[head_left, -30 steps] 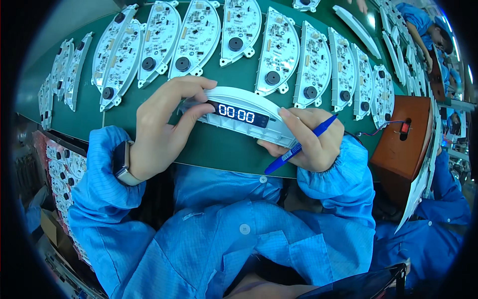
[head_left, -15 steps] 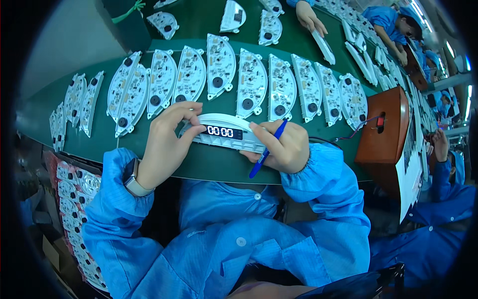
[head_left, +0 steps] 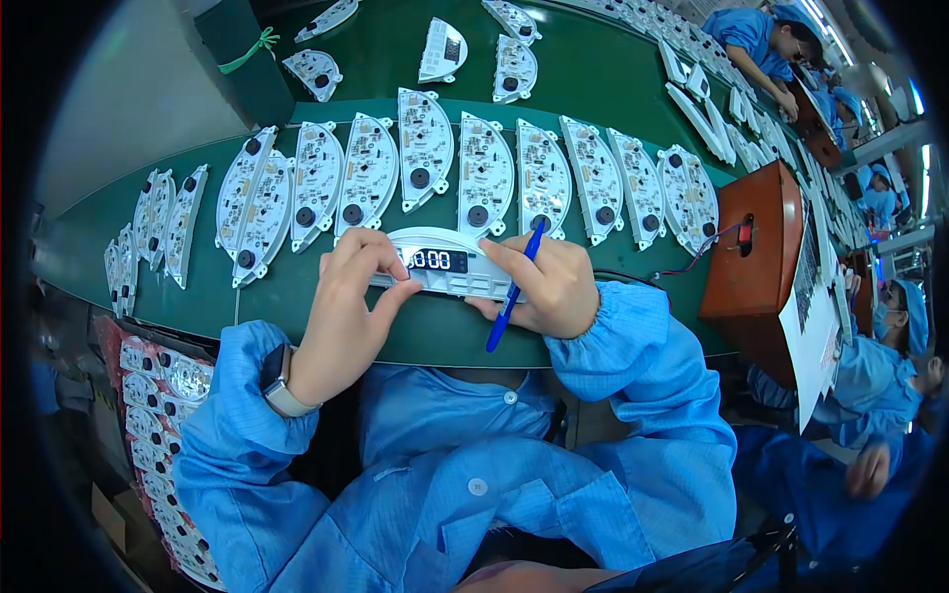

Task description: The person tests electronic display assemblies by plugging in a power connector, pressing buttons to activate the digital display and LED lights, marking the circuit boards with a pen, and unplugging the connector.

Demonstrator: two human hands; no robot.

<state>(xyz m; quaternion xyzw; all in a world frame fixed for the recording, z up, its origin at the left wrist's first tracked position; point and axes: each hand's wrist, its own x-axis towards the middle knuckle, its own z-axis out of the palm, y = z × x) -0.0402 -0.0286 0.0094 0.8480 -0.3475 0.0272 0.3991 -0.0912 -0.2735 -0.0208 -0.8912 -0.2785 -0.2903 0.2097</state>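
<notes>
A white half-round display module (head_left: 445, 238) with lit white digits on a dark window is held over the near edge of the table. My right hand (head_left: 554, 287) is closed on its right end, thumb on top and fingers beneath. A blue pen (head_left: 506, 311) is tucked in the same hand, slanting down across the module's right part. At the module's left end is my left hand (head_left: 351, 296), thumb and forefinger pinched together over the left edge of the window, covering the leftmost digit. Whether a thin film lies between those fingertips cannot be made out.
A row of half-round circuit boards (head_left: 425, 148) stretches across the green table (head_left: 267, 306) beyond my hands. On the right stands a brown box (head_left: 736, 267) with a cable. More boards in pink wrap (head_left: 148, 425) lie lower left. Co-workers (head_left: 756, 49) sit to the right.
My left hand has shifted down and right, its fingertips now over the window's left digits. At the far side, another person's hand with a white piece has left the view.
</notes>
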